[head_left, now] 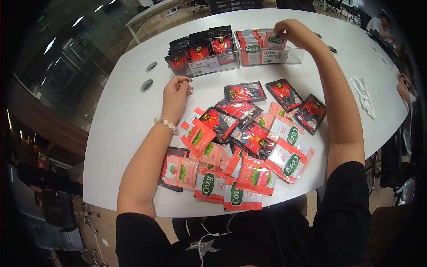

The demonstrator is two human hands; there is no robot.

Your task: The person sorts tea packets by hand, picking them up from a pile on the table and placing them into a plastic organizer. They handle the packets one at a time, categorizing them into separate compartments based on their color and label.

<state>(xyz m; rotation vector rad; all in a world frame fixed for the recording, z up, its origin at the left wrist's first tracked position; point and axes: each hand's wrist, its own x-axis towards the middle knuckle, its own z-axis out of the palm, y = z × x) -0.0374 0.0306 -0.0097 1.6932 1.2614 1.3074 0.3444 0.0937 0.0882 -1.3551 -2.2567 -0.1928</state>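
My right hand (pixel 294 31) reaches to the far clear bin (pixel 289 57) and pinches a pink Cozy packet (pixel 276 41) standing among other pink packets in it. My left hand (pixel 176 94) rests on the white table with loosely curled fingers, holding nothing, a bead bracelet on the wrist. It lies just left of a loose pile of packets (pixel 247 142), red-black coffee sachets mixed with pink Cozy tea sachets. A second clear bin (pixel 209 64) to the left holds several upright red-black sachets.
The white table (pixel 124 133) has two round cable holes (pixel 147 85) near my left hand. A crumpled white tissue (pixel 364 95) lies at the right. Another person's hand (pixel 404 80) shows at the far right edge. Chairs stand around the table.
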